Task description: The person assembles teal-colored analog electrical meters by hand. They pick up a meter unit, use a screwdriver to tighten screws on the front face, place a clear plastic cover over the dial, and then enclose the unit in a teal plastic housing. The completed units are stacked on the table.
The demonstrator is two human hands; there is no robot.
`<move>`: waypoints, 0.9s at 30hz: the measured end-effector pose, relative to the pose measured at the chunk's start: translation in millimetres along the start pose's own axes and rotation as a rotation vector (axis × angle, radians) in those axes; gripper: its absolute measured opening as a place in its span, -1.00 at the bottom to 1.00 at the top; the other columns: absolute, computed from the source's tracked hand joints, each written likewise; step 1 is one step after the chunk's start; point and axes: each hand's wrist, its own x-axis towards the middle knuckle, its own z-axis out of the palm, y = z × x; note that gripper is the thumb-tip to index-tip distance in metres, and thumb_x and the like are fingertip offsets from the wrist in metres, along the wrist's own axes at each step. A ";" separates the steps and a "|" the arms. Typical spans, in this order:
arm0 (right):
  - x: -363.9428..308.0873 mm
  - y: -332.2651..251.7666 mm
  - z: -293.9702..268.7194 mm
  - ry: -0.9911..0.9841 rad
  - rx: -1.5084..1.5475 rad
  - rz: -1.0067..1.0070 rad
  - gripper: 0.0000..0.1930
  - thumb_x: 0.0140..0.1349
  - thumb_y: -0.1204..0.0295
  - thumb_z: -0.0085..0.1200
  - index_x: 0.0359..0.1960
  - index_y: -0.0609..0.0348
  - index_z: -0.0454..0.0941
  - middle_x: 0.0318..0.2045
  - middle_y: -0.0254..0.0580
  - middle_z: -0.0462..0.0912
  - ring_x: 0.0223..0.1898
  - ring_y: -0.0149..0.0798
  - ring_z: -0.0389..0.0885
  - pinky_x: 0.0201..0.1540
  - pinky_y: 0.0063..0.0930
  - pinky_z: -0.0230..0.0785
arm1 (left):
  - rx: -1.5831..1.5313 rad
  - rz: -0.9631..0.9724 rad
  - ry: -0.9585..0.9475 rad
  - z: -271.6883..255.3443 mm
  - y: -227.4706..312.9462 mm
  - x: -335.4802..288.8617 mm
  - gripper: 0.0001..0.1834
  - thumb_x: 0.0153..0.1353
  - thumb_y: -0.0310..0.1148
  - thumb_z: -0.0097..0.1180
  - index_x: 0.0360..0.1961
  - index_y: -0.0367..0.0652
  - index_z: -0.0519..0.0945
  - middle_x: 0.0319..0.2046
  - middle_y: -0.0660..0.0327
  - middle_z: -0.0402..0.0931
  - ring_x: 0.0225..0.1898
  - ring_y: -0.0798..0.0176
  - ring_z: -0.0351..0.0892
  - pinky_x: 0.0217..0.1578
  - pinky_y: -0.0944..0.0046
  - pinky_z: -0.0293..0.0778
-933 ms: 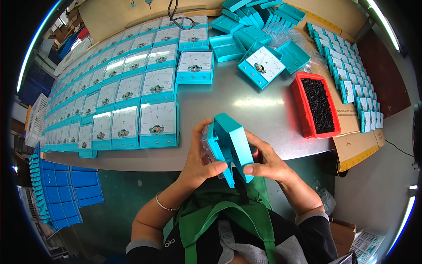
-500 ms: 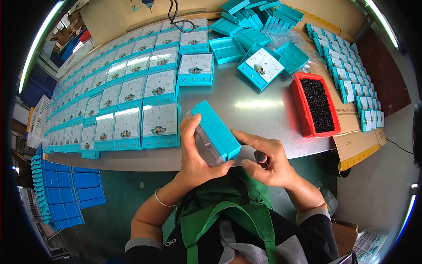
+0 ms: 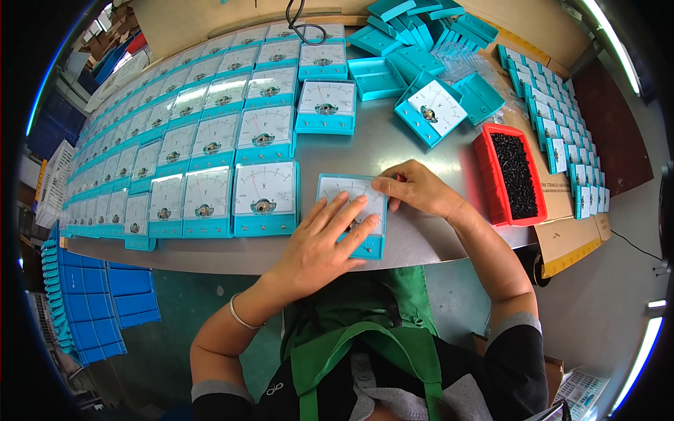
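An analog meter (image 3: 370,247) with a teal case and white dial lies face up near the table's front edge. My left hand (image 3: 319,242) rests over its clear front, fingers spread across the dial and covering much of it. At the far right corner of this meter, my right hand (image 3: 418,188) has its thumb on the edge and its fingers curled down beside the case. Left of my hands stands the nearest finished-looking meter (image 3: 265,200) of a large block of similar ones.
A red bin (image 3: 540,207) of small black parts stands at the right. Behind are a tilted meter (image 3: 432,109), empty teal cases (image 3: 372,78) and clear covers (image 3: 460,62). More meters (image 3: 558,154) line cardboard at the far right. A black cable (image 3: 298,24) hangs at the back.
The meter, held tilted in my left hand before, now lies flat. My left hand has opened over its face. My right hand moved up to its corner; its dark cylindrical item no longer shows.
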 end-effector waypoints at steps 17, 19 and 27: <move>15.9 -2.8 -59.0 0.744 -0.811 -0.141 -0.24 -0.06 0.09 0.33 0.21 0.05 0.34 0.14 0.27 0.34 -0.23 -0.03 0.67 -0.26 -0.20 0.55 | 0.207 -0.246 -0.081 3.9 -82.5 68.5 -0.28 0.04 -0.40 0.28 0.25 -0.06 0.27 0.33 0.13 0.12 0.37 -0.03 0.05 0.30 -0.14 0.09; 16.2 12.0 -68.7 0.649 -0.888 0.060 0.01 -0.23 -0.04 0.39 0.33 -0.15 0.16 0.23 0.43 0.14 -0.20 0.17 0.64 -0.19 -0.13 0.55 | 0.254 -0.295 -0.111 2.9 -77.9 75.6 -0.25 0.05 -0.36 0.28 0.28 -0.03 0.24 0.34 0.08 0.10 0.38 -0.06 0.03 0.31 -0.14 0.05; -5.5 29.5 -58.0 0.486 -0.381 0.035 0.13 -0.29 0.10 0.43 0.40 -0.23 0.02 0.05 0.23 0.31 -0.04 0.11 0.53 -0.01 -0.19 0.45 | -0.838 -0.430 0.108 7.3 -17.8 57.1 -0.31 0.22 -0.23 0.14 0.31 -0.18 0.17 0.22 -0.03 0.24 0.17 -0.02 0.37 0.09 0.00 0.40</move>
